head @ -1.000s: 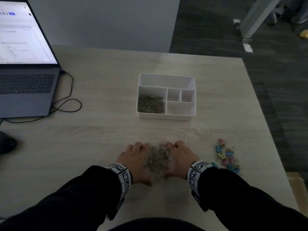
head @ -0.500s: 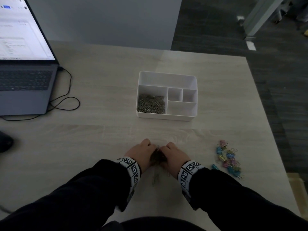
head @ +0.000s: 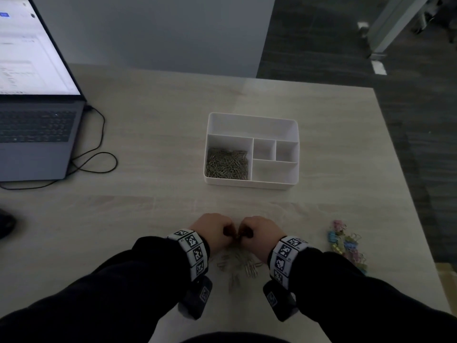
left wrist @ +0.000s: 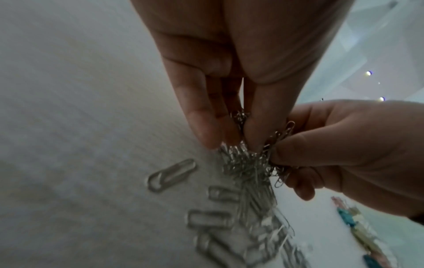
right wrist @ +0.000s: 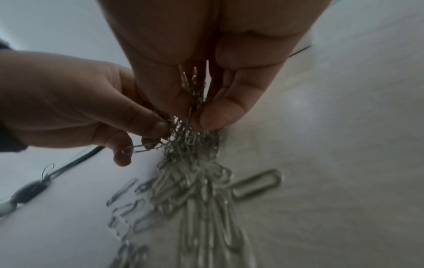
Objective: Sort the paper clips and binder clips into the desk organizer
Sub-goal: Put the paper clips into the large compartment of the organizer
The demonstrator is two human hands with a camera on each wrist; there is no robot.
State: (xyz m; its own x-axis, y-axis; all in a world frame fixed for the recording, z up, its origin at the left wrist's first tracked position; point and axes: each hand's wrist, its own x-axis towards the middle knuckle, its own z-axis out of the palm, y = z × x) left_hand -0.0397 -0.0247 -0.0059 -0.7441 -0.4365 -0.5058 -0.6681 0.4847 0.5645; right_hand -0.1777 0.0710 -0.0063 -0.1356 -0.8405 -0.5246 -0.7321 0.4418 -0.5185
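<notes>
laptop (head: pixel 34 115) at far left of the counter (head: pixel 153 134), lid up, screen lit; black cable (head: pixel 99 154) loops off its right side. dark rounded item at the left edge, too dim to identify

left hand (head: pixel 214 231): grip closed tight, fingers curled down, thumb and fingertips (left wrist: pixel 206 130) pinching the top of a bunch of paper clips (left wrist: pixel 247 159). knuckles up, wrist raised off the counter, forearm in dark sleeve coming in from lower left. marker band around the wrist

bunch of paper clips is shared between both hands at the near centre of the counter, just in front of the person. lower part of the bunch trails to the counter surface; loose paper clips (head: pixel 237 266) lie flat beneath and behind the hands, a few scattered singly

right hand (head: pixel 259 231): grip likewise closed, thumb and fingertips (right wrist: pixel 215 116) pinched on the same bunch, clips visible up between the fingers. knuckles up, pose mirrors the left; the two hands almost touch at the fingertips

desk organizer (head: pixel 252 120) stands farther back, centre-right, well apart from the hands. its front-left compartment holds a layer of paper clips (head: pixel 227 164)

binder clips (head: pixel 346 243), coloured, heaped on the counter right of the right hand, near it but apart
</notes>
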